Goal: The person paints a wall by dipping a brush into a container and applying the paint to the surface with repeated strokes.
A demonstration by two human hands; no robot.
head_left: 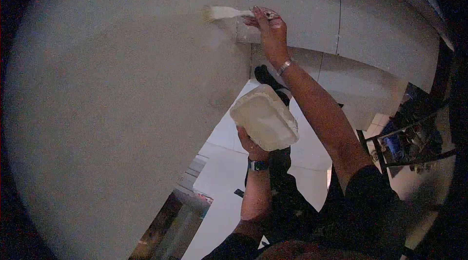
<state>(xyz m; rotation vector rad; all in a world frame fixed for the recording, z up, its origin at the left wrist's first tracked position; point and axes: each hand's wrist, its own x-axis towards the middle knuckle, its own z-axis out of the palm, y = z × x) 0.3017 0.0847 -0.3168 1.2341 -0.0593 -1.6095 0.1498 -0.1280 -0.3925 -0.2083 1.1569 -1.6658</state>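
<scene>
My right hand [267,20] is raised and wrapped round the handle of a paintbrush [225,13]. The brush points left, its pale yellowish bristles against or very near the wall [126,89]. Lower down, my left hand [251,145] grips the near left side of a whitish plastic container [265,116], which is tilted. Its rounded rim and pale coated inside show; how much it holds is too dim to tell. The fingers under the container are partly hidden.
Pale panels [292,6] with dark seams meet the wall at the upper right. A dark metal rack [414,138] with a blue item and clutter stands at the right. White floor [222,177] lies below, with a brown-edged piece [165,226] at the lower left.
</scene>
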